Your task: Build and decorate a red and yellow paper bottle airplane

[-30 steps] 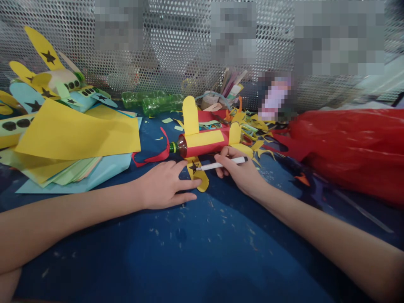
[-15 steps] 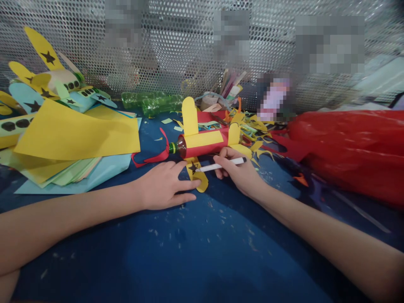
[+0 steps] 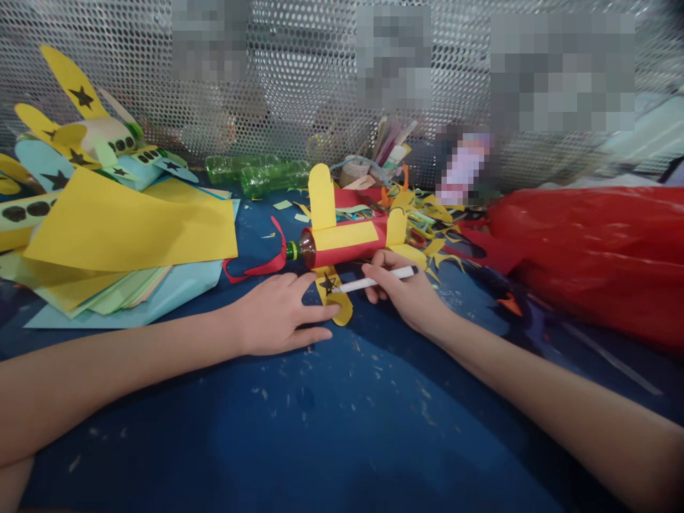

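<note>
A toy plane (image 3: pixel 350 246) made from a bottle wrapped in red paper lies on its side mid-table, with yellow paper wings and a red paper propeller (image 3: pixel 264 265) at its green-ringed neck. On the near yellow wing (image 3: pixel 342 313) is a black star, partly filled in. My left hand (image 3: pixel 286 313) rests flat with spread fingers, some lying on this wing. In my right hand (image 3: pixel 398 285) a white marker (image 3: pixel 368 283) is gripped, its tip touching the star.
Yellow, green and blue paper sheets (image 3: pixel 133 228) are stacked at left, with finished paper planes (image 3: pixel 101 139) behind. Green bottles (image 3: pixel 256 173) lie at the back near a metal mesh (image 3: pixel 299 78). Paper scraps (image 3: pixel 432 214) and a red plastic bag (image 3: pixel 593 256) are on the right.
The marker tip has shifted very slightly on the star. My left hand, the plane and the surrounding things stay in place.
</note>
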A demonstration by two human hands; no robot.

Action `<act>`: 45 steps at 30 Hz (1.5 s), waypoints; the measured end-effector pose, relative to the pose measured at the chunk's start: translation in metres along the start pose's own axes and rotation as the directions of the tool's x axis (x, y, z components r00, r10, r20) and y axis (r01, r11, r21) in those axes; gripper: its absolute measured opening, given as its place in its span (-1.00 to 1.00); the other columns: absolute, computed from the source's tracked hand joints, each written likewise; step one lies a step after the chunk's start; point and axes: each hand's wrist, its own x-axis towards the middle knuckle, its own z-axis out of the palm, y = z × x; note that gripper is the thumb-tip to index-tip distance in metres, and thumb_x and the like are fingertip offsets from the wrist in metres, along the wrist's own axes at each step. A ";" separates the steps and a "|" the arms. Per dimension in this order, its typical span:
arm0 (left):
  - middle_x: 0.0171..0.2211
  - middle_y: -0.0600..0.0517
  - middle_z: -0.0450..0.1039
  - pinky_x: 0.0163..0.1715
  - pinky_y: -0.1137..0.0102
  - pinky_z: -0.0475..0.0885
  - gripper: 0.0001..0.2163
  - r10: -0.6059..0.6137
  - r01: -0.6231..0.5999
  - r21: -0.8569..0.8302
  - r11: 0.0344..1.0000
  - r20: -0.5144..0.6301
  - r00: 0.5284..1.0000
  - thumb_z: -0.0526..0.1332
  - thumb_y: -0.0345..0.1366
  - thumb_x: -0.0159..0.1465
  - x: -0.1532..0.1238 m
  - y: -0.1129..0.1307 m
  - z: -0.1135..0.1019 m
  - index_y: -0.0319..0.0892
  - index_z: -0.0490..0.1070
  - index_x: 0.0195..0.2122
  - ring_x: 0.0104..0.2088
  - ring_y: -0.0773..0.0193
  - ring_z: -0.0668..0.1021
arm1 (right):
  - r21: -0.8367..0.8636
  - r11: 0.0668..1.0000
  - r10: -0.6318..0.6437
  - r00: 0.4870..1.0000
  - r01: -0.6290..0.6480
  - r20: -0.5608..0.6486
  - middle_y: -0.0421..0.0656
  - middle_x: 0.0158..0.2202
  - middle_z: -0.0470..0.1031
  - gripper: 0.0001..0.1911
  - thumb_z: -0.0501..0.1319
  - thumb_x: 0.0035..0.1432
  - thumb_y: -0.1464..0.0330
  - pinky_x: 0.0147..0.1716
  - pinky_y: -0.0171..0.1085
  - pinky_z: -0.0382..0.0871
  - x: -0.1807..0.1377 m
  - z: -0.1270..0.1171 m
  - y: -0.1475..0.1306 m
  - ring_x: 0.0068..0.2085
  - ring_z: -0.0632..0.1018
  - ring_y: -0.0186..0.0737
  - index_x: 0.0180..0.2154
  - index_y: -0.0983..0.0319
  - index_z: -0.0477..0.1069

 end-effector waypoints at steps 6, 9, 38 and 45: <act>0.07 -0.26 0.32 -0.17 0.14 0.41 -0.49 0.006 -0.006 0.014 1.000 -0.003 1.000 -0.20 0.04 0.41 0.000 0.000 0.000 0.05 0.38 0.17 -0.15 0.03 0.49 | 0.014 1.000 -0.009 1.000 0.008 0.009 -0.31 -0.74 0.35 -0.67 0.27 0.14 0.29 -0.67 -0.38 0.11 0.000 -0.001 0.001 -0.68 0.30 -0.43 -0.57 0.18 0.20; 0.07 -0.27 0.32 -0.18 0.13 0.42 -0.49 0.004 -0.004 0.015 1.000 0.001 1.000 -0.21 0.05 0.41 0.000 0.000 0.000 0.07 0.37 0.18 -0.15 0.02 0.49 | 0.011 1.000 -0.014 1.000 0.014 0.010 -0.30 -0.74 0.35 -0.68 0.26 0.14 0.30 -0.66 -0.38 0.11 0.000 -0.001 0.000 -0.68 0.29 -0.43 -0.57 0.18 0.20; 0.10 -0.25 0.31 -0.17 0.13 0.41 -0.50 0.001 -0.001 -0.011 1.000 0.004 1.000 -0.19 0.04 0.41 0.000 0.000 0.000 0.06 0.37 0.18 -0.14 0.02 0.48 | 0.009 1.000 -0.015 1.000 0.015 -0.009 -0.33 -0.74 0.32 -0.67 0.25 0.16 0.27 -0.67 -0.37 0.11 0.002 -0.002 0.005 -0.69 0.29 -0.43 -0.55 0.17 0.18; 0.10 -0.25 0.31 -0.16 0.13 0.42 -0.50 -0.004 0.004 0.006 1.000 0.008 1.000 -0.19 0.06 0.41 0.000 0.000 0.000 0.09 0.36 0.19 -0.13 0.01 0.48 | 0.000 1.000 -0.012 1.000 0.012 0.002 -0.32 -0.74 0.33 -0.68 0.24 0.16 0.30 -0.66 -0.37 0.10 0.002 -0.002 0.004 -0.68 0.30 -0.43 -0.55 0.17 0.19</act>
